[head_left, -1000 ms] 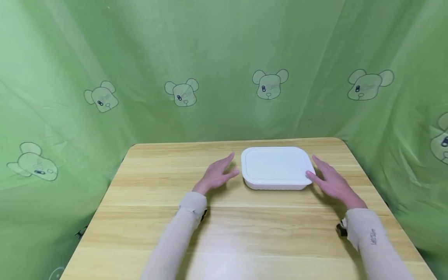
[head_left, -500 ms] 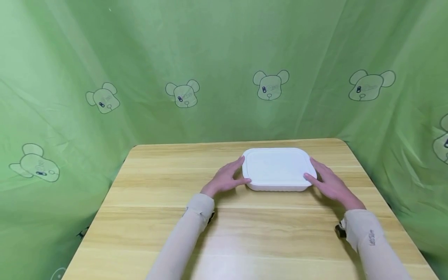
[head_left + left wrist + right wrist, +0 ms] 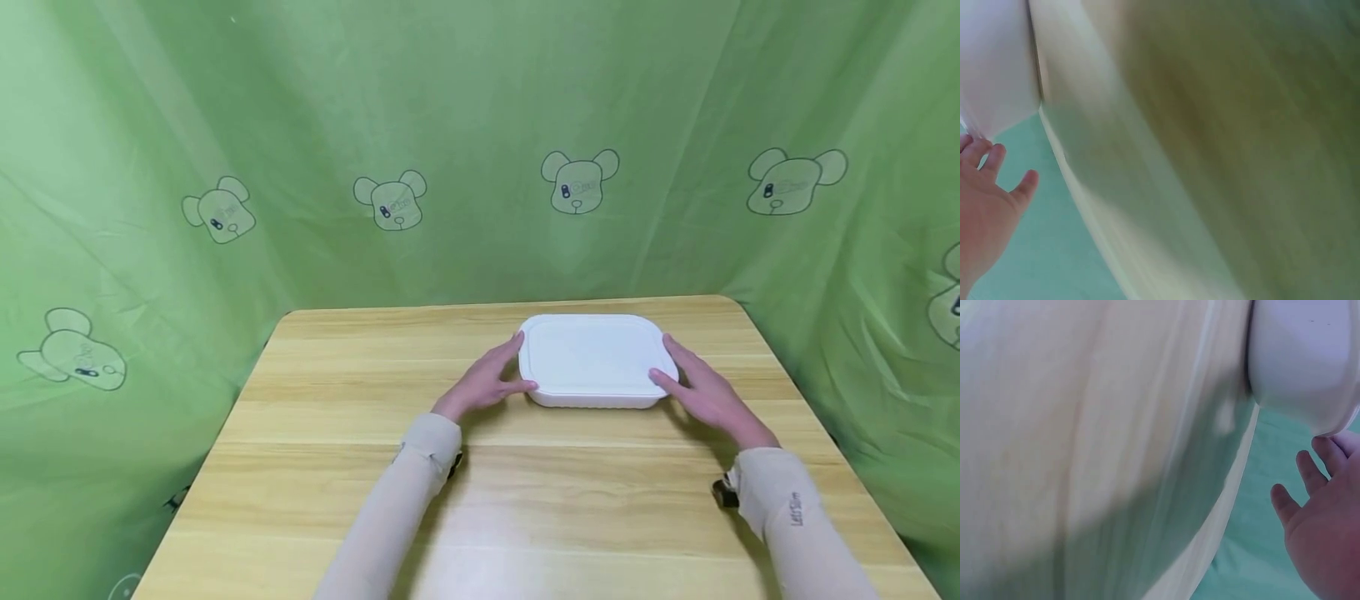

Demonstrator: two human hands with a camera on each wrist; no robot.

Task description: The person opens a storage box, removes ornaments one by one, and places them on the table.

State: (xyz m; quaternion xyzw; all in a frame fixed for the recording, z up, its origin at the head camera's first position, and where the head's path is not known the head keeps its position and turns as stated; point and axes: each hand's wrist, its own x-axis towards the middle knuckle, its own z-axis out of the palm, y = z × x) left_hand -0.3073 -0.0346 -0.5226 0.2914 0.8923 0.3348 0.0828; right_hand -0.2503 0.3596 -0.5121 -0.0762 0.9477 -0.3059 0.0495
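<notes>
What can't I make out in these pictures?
Inside of the box: head view, hidden by its lid.
Part of the left hand: left wrist view, cut by the left edge.
Part of the right hand: right wrist view, cut by the right edge.
Bear lettering: head view, too small to read.

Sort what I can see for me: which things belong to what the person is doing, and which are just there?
Part of the work:
- white container
- left hand, touching its left end
- right hand, touching its right end

Just there:
- wooden table
- green cloth with bear-head drawings
</notes>
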